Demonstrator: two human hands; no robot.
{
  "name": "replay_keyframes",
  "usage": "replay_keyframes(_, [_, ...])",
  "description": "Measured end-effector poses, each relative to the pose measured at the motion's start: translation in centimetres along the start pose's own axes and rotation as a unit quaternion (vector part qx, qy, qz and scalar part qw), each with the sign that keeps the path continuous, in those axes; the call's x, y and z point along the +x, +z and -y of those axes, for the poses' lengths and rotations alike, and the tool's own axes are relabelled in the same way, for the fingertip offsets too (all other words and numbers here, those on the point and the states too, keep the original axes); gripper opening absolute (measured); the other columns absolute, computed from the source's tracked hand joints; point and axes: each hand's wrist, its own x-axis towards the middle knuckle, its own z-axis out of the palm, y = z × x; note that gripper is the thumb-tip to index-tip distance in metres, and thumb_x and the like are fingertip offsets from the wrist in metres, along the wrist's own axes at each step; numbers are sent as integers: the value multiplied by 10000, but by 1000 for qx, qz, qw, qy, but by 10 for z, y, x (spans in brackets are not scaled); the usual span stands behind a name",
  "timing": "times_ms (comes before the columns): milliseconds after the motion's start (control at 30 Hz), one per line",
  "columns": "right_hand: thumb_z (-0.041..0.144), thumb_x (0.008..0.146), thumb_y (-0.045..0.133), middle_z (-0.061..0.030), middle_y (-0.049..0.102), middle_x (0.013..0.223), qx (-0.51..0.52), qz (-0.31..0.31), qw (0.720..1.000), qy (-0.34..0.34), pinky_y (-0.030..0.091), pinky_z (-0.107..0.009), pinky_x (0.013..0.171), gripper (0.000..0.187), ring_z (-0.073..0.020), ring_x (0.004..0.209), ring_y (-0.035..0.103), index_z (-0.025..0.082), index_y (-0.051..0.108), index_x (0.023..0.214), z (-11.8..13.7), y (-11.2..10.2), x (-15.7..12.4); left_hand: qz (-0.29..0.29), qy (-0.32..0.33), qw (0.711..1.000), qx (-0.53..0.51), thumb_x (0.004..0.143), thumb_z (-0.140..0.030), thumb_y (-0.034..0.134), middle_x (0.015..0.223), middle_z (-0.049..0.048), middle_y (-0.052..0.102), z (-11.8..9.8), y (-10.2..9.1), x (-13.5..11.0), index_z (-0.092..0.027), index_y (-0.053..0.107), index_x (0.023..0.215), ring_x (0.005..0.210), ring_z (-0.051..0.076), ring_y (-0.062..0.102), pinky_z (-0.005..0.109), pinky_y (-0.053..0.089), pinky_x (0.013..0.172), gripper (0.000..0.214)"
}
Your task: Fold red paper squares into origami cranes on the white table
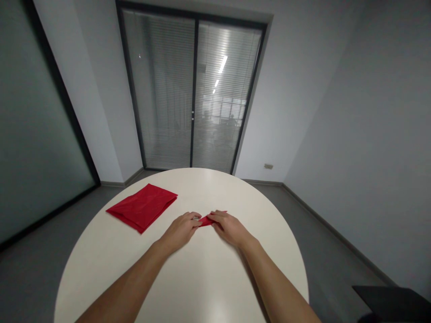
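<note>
A small, narrow folded red piece [206, 220], of paper or thin cloth, lies at the middle of the table between my hands. My left hand [182, 231] is closed at its left end, thumb and fingers pinching it. From the right, my right hand [230, 228] has its fingers bent over the other end and covers much of it. A pointed red tip shows just beyond the right fingers. To the left of my hands a larger folded red sheet [144, 206] lies flat, with layered edges along its near side; neither hand touches it.
The round white table [202, 278] carries both red pieces. Behind it stand glazed doors with blinds [161, 98] and white walls. A black object [397, 303], only partly in view, is at the lower right beside the table.
</note>
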Motion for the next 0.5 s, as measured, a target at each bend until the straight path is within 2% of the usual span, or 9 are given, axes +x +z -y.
replay_keyframes(67, [159,984,474,-107,624,1419,-6,17,1000,-4,424,-420,1117,412,-265,1309,577,238,661,1343,-1,4,0,0,9,1000,-1,986,-132,478,1259,52,679,1,-1,0,-268,730,1179,1141,219,608,347,486,997,346])
replay_keyframes(200, [108,967,480,-81,604,1446,-3,30,1000,9,392,-442,1161,432,-263,1381,521,273,696,1303,-7,5,1,23,11,1000,-17,936,-79,491,1146,48,724,3,-9,-2,-244,742,1111,1095,210,623,327,487,981,347])
replay_keyframes(300, [136,990,470,-85,601,1447,5,27,1000,8,375,-451,1178,398,-265,1400,501,260,714,1279,-11,4,2,35,0,999,-28,892,-57,501,1079,45,731,5,-17,-4,-227,746,1022,1031,202,646,299,495,915,325])
replay_keyframes(500, [185,1022,446,-101,585,1459,7,13,1000,21,364,-458,1187,380,-271,1395,505,243,709,1290,-19,6,0,31,-26,999,-22,833,-27,486,1012,30,732,10,-24,-8,-230,733,989,960,197,664,277,481,828,356])
